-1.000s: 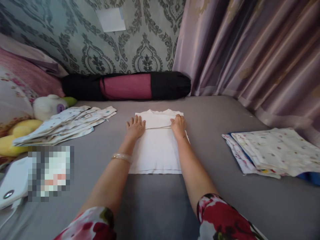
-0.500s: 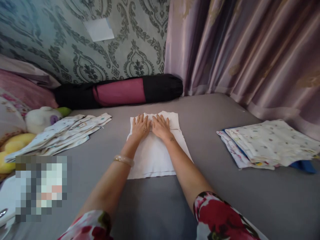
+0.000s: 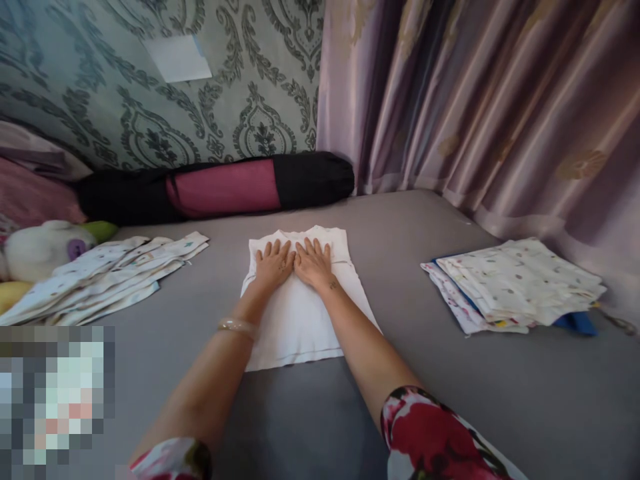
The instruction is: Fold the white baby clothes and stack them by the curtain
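A white cloth garment (image 3: 300, 327), which looks like a small shirt, lies flat on the grey bed sheet (image 3: 310, 420). My left hand (image 3: 275, 262) rests palm down on its upper part, fingers spread. Beside it, thumbs nearly meeting, my right hand (image 3: 313, 261) presses flat on the same garment, fingers also spread. Both hands are open and grip nothing. The garment's far edge shows beyond my fingertips, and a seam or fold line runs across it to the right of my right hand.
Folded patterned clothes (image 3: 520, 283) are stacked at the right, with blue cloth among them. More printed garments (image 3: 110, 273) lie at the left beside a plush toy (image 3: 40, 250). A long black and maroon bag (image 3: 225, 187) lies along the wall; curtains (image 3: 450, 87) hang at right.
The view has shifted slightly to the right, so things appear further left. My hands stay flat on the white garment, sitting a little nearer me in the picture.
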The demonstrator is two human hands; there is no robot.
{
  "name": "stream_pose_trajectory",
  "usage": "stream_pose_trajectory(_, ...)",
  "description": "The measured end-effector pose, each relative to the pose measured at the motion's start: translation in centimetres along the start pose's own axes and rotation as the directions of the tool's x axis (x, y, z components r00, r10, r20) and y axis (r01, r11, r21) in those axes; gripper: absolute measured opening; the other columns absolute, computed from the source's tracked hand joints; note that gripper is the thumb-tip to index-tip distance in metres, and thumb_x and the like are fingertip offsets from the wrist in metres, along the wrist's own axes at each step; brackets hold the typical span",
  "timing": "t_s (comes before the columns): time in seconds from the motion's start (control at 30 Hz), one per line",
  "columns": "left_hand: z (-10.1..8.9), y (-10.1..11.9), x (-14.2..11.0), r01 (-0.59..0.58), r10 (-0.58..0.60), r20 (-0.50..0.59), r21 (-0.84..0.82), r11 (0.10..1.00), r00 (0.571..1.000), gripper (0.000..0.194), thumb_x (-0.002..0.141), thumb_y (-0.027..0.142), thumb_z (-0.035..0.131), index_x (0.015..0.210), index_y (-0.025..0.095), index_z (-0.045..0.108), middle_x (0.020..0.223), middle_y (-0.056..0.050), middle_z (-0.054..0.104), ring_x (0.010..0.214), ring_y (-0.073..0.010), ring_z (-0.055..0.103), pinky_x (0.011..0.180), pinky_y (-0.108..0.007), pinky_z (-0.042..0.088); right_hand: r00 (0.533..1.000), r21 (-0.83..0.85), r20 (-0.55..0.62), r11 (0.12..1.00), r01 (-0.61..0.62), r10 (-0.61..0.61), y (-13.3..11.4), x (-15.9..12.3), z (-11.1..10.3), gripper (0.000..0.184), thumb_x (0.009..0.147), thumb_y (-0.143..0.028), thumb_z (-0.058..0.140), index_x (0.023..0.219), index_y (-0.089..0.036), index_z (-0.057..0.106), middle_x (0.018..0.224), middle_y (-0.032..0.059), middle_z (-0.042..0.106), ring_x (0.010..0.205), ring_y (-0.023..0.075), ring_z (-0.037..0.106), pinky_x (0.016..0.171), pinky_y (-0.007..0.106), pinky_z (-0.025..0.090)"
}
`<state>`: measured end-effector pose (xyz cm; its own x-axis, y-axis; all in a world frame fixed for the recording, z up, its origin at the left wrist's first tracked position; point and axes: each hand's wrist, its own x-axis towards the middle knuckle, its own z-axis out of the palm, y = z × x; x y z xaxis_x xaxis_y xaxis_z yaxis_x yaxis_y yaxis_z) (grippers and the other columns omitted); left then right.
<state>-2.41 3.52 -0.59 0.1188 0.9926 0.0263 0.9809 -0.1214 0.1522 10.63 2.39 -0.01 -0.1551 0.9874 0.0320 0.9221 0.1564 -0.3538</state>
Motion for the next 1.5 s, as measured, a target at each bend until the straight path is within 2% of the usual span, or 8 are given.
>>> stream_pose_trajectory(0.2, -0.2, -1.4, 0.3, 0.042, -0.042, -0.038, -0.002, 0.999, 0.998, 0.064, 0.097, 0.051, 0.016, 0.148, 0.018, 0.035, 0.157, -0.013, 0.028, 0.145, -0.0295, 0.022, 0.117, -0.054, 0.013, 0.986, 0.002, -0.075, 0.988, -0.152, 0.152, 0.7, 0.2, -0.2, 0.058, 0.099, -0.039, 0.025, 0.151, -0.014, 0.031, 0.160, 0.0133, 0.019, 0.147, 0.0290, 0.009, 0.116, 0.052, 0.003)
stream_pose_trajectory(0.5, 0.1, -1.7, 0.5, 0.064, -0.064, 0.021, -0.003, 0.998, 0.998, 0.065, 0.096, 0.052, 0.017, 0.150, 0.019, 0.032, 0.158, -0.012, 0.024, 0.146, -0.0293, 0.019, 0.117, -0.054, 0.013, 0.984, -0.023, -0.080, 0.987, -0.159, 0.157, 1.0, 0.1, 0.3, 0.058, 0.099, -0.041, 0.025, 0.150, -0.015, 0.031, 0.159, 0.0122, 0.021, 0.147, 0.0289, 0.009, 0.115, 0.052, 0.004)
stream_pose_trajectory(0.67, -1.0, -2.1, -0.1, 0.027, -0.027, 0.025, -0.013, 1.000, 0.999, 0.067, 0.097, 0.051, 0.016, 0.151, 0.013, 0.026, 0.159, -0.016, 0.021, 0.148, -0.0269, 0.015, 0.117, -0.052, 0.013, 0.984, -0.009, -0.006, 0.984, -0.177, 0.177, 0.8, 0.5, -0.4, 0.060, 0.099, -0.040, 0.024, 0.152, -0.013, 0.028, 0.160, 0.0131, 0.017, 0.147, 0.0299, 0.006, 0.116, 0.053, 0.003)
stream_pose_trajectory(0.8, -1.5, -2.9, -1.1, 0.009, -0.009, 0.016, 0.015, 1.000, 1.000, 0.065, 0.097, 0.051, 0.016, 0.149, 0.014, 0.031, 0.159, -0.014, 0.020, 0.148, -0.0273, 0.014, 0.117, -0.055, 0.011, 0.980, 0.018, 0.113, 0.985, -0.169, 0.166, 1.4, 0.6, -1.7, 0.061, 0.099, -0.043, 0.022, 0.153, -0.014, 0.024, 0.161, 0.0128, 0.010, 0.148, 0.0294, 0.002, 0.115, 0.054, 0.000)
stream_pose_trajectory(0.93, -1.1, -3.9, -1.8, 0.011, -0.011, 0.049, 0.013, 1.000, 0.999, 0.065, 0.097, 0.050, 0.014, 0.149, 0.015, 0.031, 0.159, -0.013, 0.023, 0.148, -0.0267, 0.015, 0.117, -0.053, 0.013, 0.993, -0.031, 0.020, 0.993, -0.114, 0.115, 3.6, 0.0, -2.5, 0.060, 0.100, -0.042, 0.019, 0.152, -0.013, 0.025, 0.161, 0.0141, 0.011, 0.148, 0.0269, 0.002, 0.116, 0.052, -0.003)
stream_pose_trajectory(1.07, -0.5, -4.3, -1.7, 0.009, -0.010, 0.037, 0.031, 0.999, 0.999, 0.065, 0.098, 0.050, 0.014, 0.150, 0.015, 0.029, 0.159, -0.013, 0.023, 0.147, -0.0263, 0.016, 0.117, -0.047, 0.017, 0.996, -0.076, 0.001, 0.993, -0.093, 0.093, 5.0, -0.4, -2.3, 0.059, 0.100, -0.043, 0.022, 0.152, -0.014, 0.027, 0.159, 0.0148, 0.020, 0.146, 0.0268, 0.012, 0.116, 0.049, 0.007)
stream_pose_trajectory(1.3, 0.3, -4.7, -1.3, 0.004, -0.004, 0.016, 0.045, 0.999, 1.000, 0.066, 0.097, 0.052, 0.012, 0.151, 0.018, 0.028, 0.159, -0.012, 0.024, 0.147, -0.0274, 0.018, 0.116, -0.050, 0.020, 0.995, -0.118, -0.089, 0.991, -0.063, 0.052, 5.3, -0.3, -1.3, 0.058, 0.100, -0.041, 0.024, 0.150, -0.013, 0.032, 0.156, 0.0170, 0.026, 0.144, 0.0289, 0.019, 0.114, 0.050, 0.014)
stream_pose_trajectory(1.5, 0.4, -4.8, -1.4, 0.000, -0.001, 0.012, 0.051, 0.999, 1.000, 0.065, 0.097, 0.052, 0.012, 0.151, 0.020, 0.030, 0.159, -0.011, 0.024, 0.147, -0.0277, 0.019, 0.115, -0.050, 0.021, 0.991, -0.110, -0.127, 0.992, -0.057, 0.043, 5.5, -0.5, -0.8, 0.057, 0.100, -0.041, 0.023, 0.149, -0.013, 0.033, 0.156, 0.0162, 0.027, 0.144, 0.0289, 0.020, 0.114, 0.050, 0.014)
